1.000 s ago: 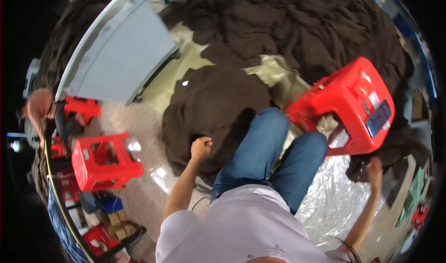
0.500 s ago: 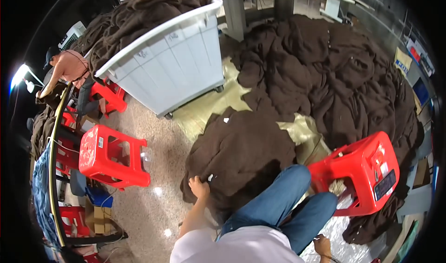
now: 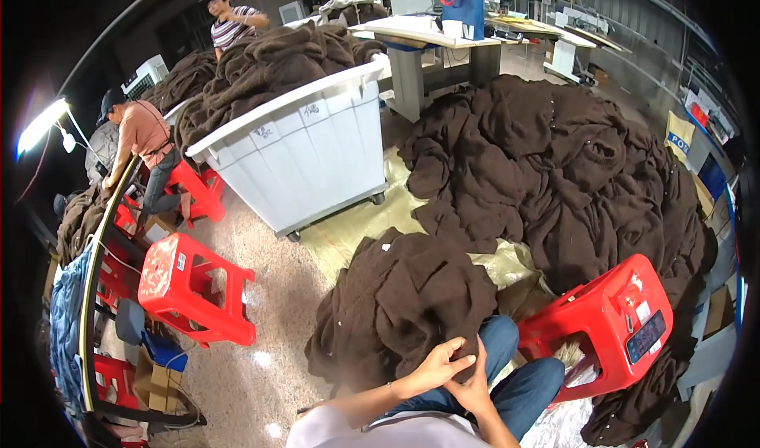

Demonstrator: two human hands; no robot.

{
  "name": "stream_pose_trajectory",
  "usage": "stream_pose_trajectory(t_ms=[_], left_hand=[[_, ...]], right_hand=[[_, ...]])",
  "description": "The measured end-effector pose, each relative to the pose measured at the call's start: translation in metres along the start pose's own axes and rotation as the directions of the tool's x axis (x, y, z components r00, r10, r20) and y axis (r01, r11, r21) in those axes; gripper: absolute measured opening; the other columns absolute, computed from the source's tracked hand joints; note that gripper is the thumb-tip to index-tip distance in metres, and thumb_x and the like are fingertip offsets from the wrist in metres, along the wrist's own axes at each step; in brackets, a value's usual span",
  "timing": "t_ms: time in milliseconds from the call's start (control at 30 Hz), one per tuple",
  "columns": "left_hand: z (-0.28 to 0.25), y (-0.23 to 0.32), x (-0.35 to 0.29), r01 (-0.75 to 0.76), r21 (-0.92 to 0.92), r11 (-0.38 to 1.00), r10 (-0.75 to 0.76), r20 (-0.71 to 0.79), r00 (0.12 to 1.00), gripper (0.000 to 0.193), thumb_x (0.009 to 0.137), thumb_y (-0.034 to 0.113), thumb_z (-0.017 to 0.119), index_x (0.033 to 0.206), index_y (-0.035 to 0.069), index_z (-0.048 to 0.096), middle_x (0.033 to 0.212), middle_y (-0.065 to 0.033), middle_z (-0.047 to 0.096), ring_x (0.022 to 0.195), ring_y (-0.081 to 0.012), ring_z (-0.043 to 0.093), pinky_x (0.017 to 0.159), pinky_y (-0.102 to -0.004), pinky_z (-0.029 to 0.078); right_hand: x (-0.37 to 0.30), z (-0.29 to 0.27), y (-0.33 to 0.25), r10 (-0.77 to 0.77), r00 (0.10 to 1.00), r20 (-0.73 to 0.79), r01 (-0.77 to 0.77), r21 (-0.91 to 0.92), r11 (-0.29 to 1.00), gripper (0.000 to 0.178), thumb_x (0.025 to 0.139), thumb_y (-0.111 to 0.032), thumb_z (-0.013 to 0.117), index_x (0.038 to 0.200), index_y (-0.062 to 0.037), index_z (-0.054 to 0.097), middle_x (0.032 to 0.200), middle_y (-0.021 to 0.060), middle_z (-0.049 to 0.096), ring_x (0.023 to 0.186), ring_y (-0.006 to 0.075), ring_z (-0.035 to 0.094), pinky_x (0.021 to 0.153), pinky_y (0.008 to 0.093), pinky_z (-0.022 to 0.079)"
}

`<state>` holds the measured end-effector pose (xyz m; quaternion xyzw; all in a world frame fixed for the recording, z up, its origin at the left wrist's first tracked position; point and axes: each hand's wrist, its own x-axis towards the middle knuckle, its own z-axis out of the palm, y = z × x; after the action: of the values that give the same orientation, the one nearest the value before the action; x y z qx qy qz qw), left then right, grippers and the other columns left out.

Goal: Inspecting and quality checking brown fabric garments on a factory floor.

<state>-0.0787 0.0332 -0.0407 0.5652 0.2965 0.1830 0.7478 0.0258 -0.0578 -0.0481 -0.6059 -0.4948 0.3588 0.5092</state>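
Note:
A heap of dark brown, fleecy cloth lies in front of me and reaches up against my jeans-covered knee. My left hand comes in from the left, its fingers bent and closed on a fold at the heap's near edge. My right hand meets it there, thumb and fingers around the same fold. Between the two hands a bit of brown cloth shows; whether a small tool is also held is hidden. A small white tag sits on top of the heap.
A white wheeled bin overflows with brown cloth. A larger brown pile covers the floor at right. Red stools stand left and right, the right one bearing a phone. Two people work at far left.
My right hand has come up from beside my leg to join the left. My left hand has moved right along the cloth, which is now bunched higher. The view has tilted up.

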Motion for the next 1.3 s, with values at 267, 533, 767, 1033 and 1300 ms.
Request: stream_pose_trajectory(t_ms=[267, 533, 767, 1033, 1300], left_hand=[[-0.007, -0.039, -0.008, -0.174, 0.767, 0.618, 0.221, 0.042, 0.974, 0.063, 0.083, 0.036, 0.069, 0.137, 0.014, 0.045, 0.14, -0.0147, 0.04, 0.128, -0.0373, 0.038, 0.107, -0.0448, 0.034], [-0.023, -0.061, -0.026, 0.128, 0.676, 0.726, 0.206, -0.392, 0.897, 0.062, 0.082, 0.032, 0.071, 0.135, 0.015, 0.045, 0.134, -0.0185, 0.044, 0.118, -0.0396, 0.048, 0.097, -0.0428, 0.045], [-0.04, -0.035, -0.018, 0.479, 0.559, 0.677, -0.229, -0.458, 0.859, 0.056, 0.09, 0.049, 0.059, 0.114, -0.001, 0.061, 0.106, -0.0237, 0.067, 0.1, -0.0405, 0.063, 0.085, -0.0441, 0.051], [-0.06, 0.075, -0.019, -0.182, -0.712, 0.678, 0.033, -0.217, 0.976, 0.042, 0.099, 0.029, 0.054, 0.131, 0.003, 0.051, 0.124, -0.0117, 0.061, 0.109, -0.0235, 0.062, 0.097, -0.0393, 0.049], [-0.021, 0.175, -0.044, -0.392, -0.755, 0.525, 0.433, -0.16, 0.887, 0.044, 0.098, 0.016, 0.053, 0.138, 0.001, 0.041, 0.133, -0.0124, 0.053, 0.12, -0.0236, 0.054, 0.102, -0.0404, 0.044]], right_hand=[[0.011, -0.024, 0.059, 0.364, 0.882, -0.3, -0.108, 0.622, 0.776, 0.033, 0.089, 0.003, 0.054, 0.121, -0.0015, 0.054, 0.111, 0.0067, 0.063, 0.098, 0.017, 0.06, 0.089, 0.0291, 0.046], [0.022, -0.025, 0.079, 0.427, 0.877, -0.22, -0.135, 0.741, 0.657, 0.035, 0.09, -0.006, 0.061, 0.123, -0.0064, 0.054, 0.115, 0.0078, 0.064, 0.101, 0.0204, 0.063, 0.086, 0.0328, 0.051], [0.053, -0.023, 0.068, 0.279, 0.95, -0.143, -0.136, 0.613, 0.778, 0.042, 0.093, -0.009, 0.06, 0.132, -0.0033, 0.047, 0.124, 0.009, 0.058, 0.11, 0.0199, 0.056, 0.098, 0.0313, 0.042], [0.046, 0.013, 0.011, -0.297, 0.936, -0.186, 0.309, 0.037, 0.95, 0.066, 0.089, -0.027, 0.063, 0.14, 0.0005, 0.032, 0.137, 0.0187, 0.036, 0.127, 0.0347, 0.04, 0.109, 0.0429, 0.031], [0.049, 0.051, -0.037, -0.273, 0.951, -0.146, 0.238, -0.221, 0.946, 0.076, 0.071, -0.026, 0.081, 0.125, 0.0078, 0.039, 0.122, 0.0264, 0.042, 0.113, 0.0415, 0.046, 0.097, 0.0462, 0.038]])
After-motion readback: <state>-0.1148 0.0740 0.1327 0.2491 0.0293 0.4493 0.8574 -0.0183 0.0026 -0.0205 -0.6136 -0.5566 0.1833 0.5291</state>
